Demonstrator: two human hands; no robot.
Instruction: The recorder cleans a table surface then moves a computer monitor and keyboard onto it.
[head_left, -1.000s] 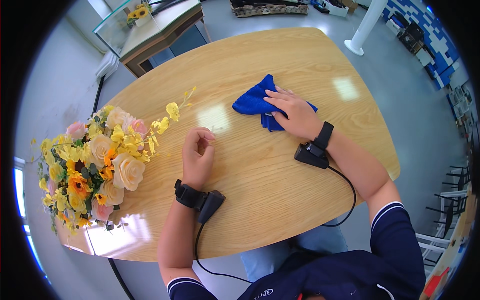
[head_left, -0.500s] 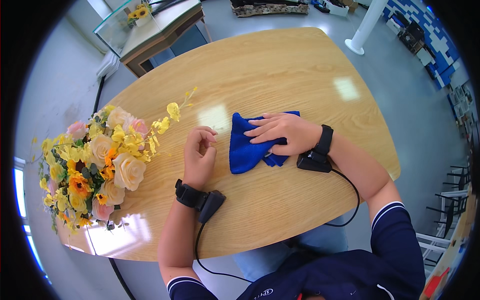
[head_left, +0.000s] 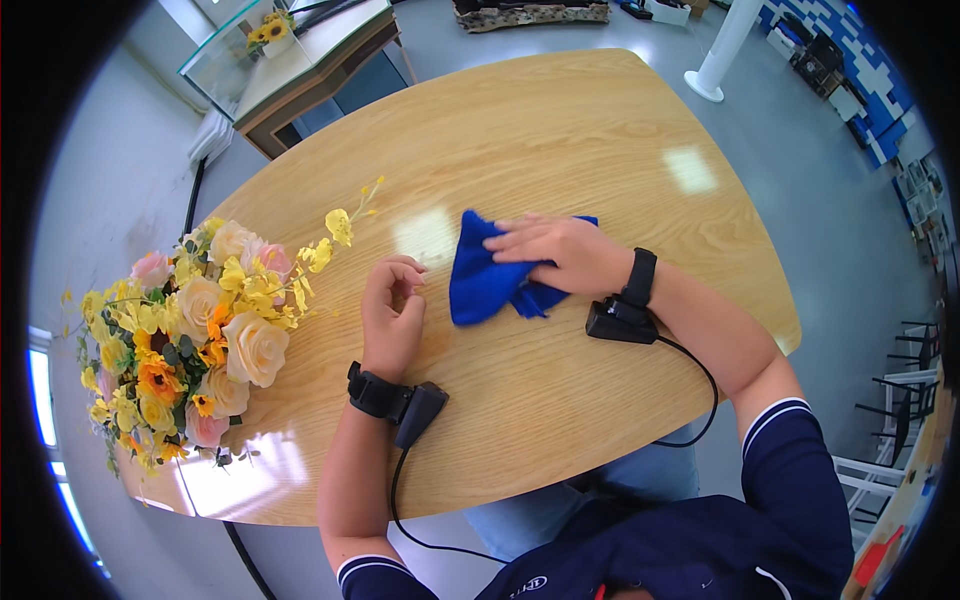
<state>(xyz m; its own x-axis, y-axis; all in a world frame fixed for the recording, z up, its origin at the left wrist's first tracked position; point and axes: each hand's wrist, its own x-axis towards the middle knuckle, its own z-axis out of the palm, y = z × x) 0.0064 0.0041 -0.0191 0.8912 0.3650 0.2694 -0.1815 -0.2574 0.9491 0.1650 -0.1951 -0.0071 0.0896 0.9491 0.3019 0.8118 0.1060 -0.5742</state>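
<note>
A crumpled dark blue cloth (head_left: 487, 280) lies on the pale wooden table (head_left: 540, 400), roughly at its middle. My right hand (head_left: 567, 252) rests palm down over the cloth's right part, fingers stretched out flat and slightly smeared by motion. The thumb presses along the cloth's near side, and the hand hides part of the fabric. To the left of the cloth, my left hand (head_left: 391, 318) is on its side above the tabletop, fingers curled loosely inward. Nothing shows in it, and it does not touch the cloth.
A bunch of yellow, pink and cream flowers (head_left: 200, 340) stands at the table's left. Black devices (head_left: 422, 412) with cables are strapped to both wrists. Beyond the table are a glass-topped cabinet (head_left: 315, 70) and a white post (head_left: 722, 50); black chairs (head_left: 905, 405) stand far right.
My right hand and the blue cloth have shifted slightly away from me and to the left, and the cloth's folds look different. My left hand has stayed nearly in place.
</note>
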